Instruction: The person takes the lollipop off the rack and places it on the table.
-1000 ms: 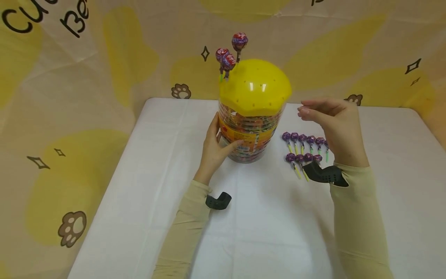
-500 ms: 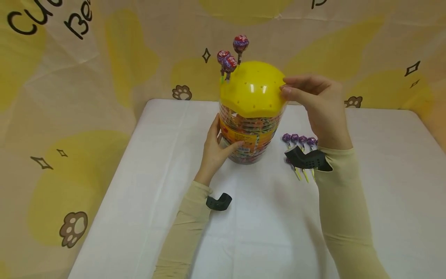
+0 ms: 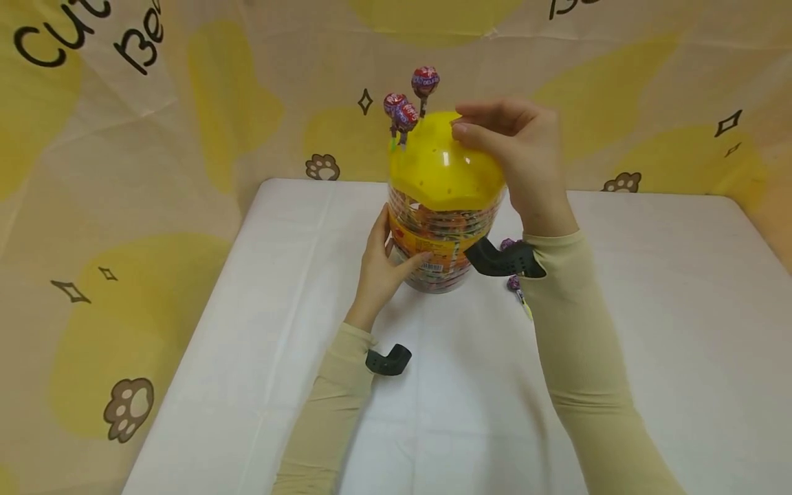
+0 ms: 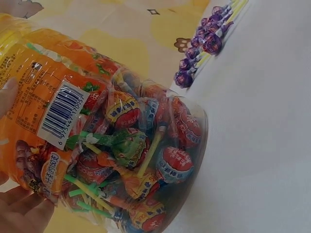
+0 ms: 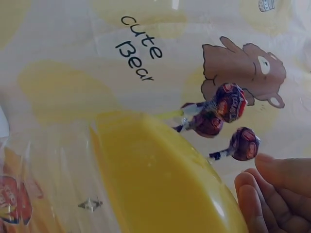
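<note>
A clear plastic jar (image 3: 436,237) packed with wrapped lollipops stands on the table, capped by a domed yellow lid (image 3: 427,172) dotted with small holes. My left hand (image 3: 382,278) grips the jar low on its left side, thumb across the orange label (image 4: 29,82). Three purple-and-red lollipops (image 3: 425,82) stand up from the lid's left part, sticks down. Above the lid's right half, my right hand (image 3: 532,161) has its fingers bent, with nothing seen between thumb and fingertips. In the right wrist view, that thumb (image 5: 282,170) is close beside one lollipop head (image 5: 245,144).
Right of the jar, rows of purple-wrapped lollipops (image 4: 212,42) lie on the white table (image 3: 421,412); my right forearm (image 3: 575,330) hides most of them in the head view. A yellow-patterned cloth backdrop (image 3: 229,103) rises behind the table.
My right hand has moved left and up from beside the jar to over the yellow lid, its forearm now covering most of the loose lollipops. The left hand keeps its grip on the jar.
</note>
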`<act>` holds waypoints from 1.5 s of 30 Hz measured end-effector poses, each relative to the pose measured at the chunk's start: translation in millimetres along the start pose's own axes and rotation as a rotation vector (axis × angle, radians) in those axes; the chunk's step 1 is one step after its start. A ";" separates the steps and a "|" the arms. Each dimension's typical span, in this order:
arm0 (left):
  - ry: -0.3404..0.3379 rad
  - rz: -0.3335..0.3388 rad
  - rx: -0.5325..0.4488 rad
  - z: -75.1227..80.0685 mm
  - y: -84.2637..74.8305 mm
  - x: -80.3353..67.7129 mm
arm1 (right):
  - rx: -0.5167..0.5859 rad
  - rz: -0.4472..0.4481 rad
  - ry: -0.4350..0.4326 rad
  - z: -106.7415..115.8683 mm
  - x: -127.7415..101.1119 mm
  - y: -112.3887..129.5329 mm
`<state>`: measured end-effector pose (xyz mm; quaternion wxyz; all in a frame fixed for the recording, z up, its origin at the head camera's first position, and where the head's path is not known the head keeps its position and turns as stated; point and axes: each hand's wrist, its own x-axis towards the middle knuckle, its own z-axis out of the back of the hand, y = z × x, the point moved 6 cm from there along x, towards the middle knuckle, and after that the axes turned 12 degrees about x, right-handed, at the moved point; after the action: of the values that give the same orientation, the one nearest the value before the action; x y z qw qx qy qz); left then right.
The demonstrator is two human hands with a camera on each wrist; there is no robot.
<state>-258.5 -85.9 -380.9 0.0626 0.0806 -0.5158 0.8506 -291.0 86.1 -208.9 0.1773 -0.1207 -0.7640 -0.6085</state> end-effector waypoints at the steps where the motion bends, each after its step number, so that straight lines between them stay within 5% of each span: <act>1: 0.001 0.001 -0.001 -0.2 0.1 0.0 | -0.014 0.002 -0.005 -1.9 1.0 0.0; 31: 0.004 0.007 -0.007 -0.9 0.2 -0.7 | -0.389 -0.017 0.059 -37.6 24.8 0.9; 45: 0.005 0.012 0.000 0.0 -0.8 -1.0 | -0.279 0.043 0.026 -35.9 24.3 -0.9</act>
<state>-257.4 -85.5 -380.4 0.0588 0.0755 -0.5162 0.8511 -309.0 50.1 -192.5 0.1815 -0.1527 -0.6670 -0.7063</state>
